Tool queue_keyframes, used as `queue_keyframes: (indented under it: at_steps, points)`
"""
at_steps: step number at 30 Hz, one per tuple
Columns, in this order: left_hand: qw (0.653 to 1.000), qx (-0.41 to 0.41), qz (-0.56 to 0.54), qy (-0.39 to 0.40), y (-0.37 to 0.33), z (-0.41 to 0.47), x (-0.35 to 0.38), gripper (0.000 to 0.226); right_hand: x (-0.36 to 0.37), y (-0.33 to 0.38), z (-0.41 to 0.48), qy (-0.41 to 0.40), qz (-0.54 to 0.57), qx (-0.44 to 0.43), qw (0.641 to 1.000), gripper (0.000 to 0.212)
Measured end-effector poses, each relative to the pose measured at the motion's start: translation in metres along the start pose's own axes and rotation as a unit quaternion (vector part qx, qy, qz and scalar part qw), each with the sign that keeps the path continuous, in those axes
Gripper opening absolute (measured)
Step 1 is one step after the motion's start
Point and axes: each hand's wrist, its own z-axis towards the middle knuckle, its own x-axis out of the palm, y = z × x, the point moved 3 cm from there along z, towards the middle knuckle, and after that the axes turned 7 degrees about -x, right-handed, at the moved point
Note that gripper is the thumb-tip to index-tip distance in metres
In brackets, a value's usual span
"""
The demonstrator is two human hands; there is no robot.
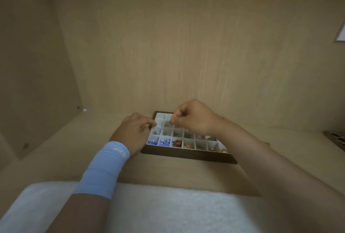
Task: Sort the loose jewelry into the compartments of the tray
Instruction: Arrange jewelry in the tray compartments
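Note:
A dark wooden tray [186,155] with white compartments lies on the wooden shelf, against the back wall. Its front row holds blue beads [158,141], an orange piece [177,143], a gold piece [188,146] and other small jewelry. My right hand [194,117] hovers over the tray's back left compartments and pinches a tiny dark piece of jewelry [169,121] between thumb and fingertips. At the tray's left edge rests my left hand [133,132], fingers curled, fingertips on the rim; whether it holds anything is hidden. A light blue sleeve covers that wrist.
A white fluffy cloth [168,208] covers the near foreground. Wooden walls close in at the back and left. Another dark tray [336,139] peeks in at the right edge. A white paper [340,32] hangs on the upper right wall.

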Motion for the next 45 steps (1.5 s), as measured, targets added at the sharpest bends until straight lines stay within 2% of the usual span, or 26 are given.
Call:
queue_keyframes:
  at_steps: [8,12,16,21,24,30,34,40,45]
  points:
    - [0.997,-0.023,0.03,0.06,0.003,-0.002,0.006,0.033,0.042,0.013,0.038,0.061,-0.207,-0.035,0.976,0.018]
    - [0.998,-0.045,-0.022,0.049,0.007,-0.004,0.004,0.028,0.052,0.014,0.045,0.093,-0.267,-0.038,0.959,0.015]
    - [0.997,-0.046,-0.038,0.045,0.008,-0.004,0.004,0.026,0.057,0.018,0.051,0.114,-0.354,-0.058,0.926,0.017]
    - [0.998,-0.041,-0.035,0.044,0.01,-0.003,0.005,0.022,0.063,0.031,0.061,0.178,-0.442,-0.072,0.876,0.019]
    - [0.997,-0.053,-0.053,0.035,0.01,-0.005,0.003,0.022,0.066,0.036,0.067,0.2,-0.451,-0.056,0.868,0.021]
    - [0.994,-0.069,-0.077,0.033,0.011,-0.005,0.002,0.023,0.069,0.04,0.071,0.232,-0.43,-0.04,0.872,0.012]
    - [0.996,-0.054,-0.07,0.018,0.011,-0.004,0.006,0.026,0.063,0.035,0.067,0.227,-0.365,-0.031,0.903,0.016]
    - [0.998,0.029,-0.035,-0.032,-0.012,-0.01,0.005,0.025,0.02,0.019,0.037,0.123,-0.235,-0.026,0.964,0.023]
    - [0.993,0.11,-0.045,-0.029,-0.047,-0.023,0.014,0.021,-0.034,-0.008,-0.017,0.055,-0.175,0.014,0.983,0.015]
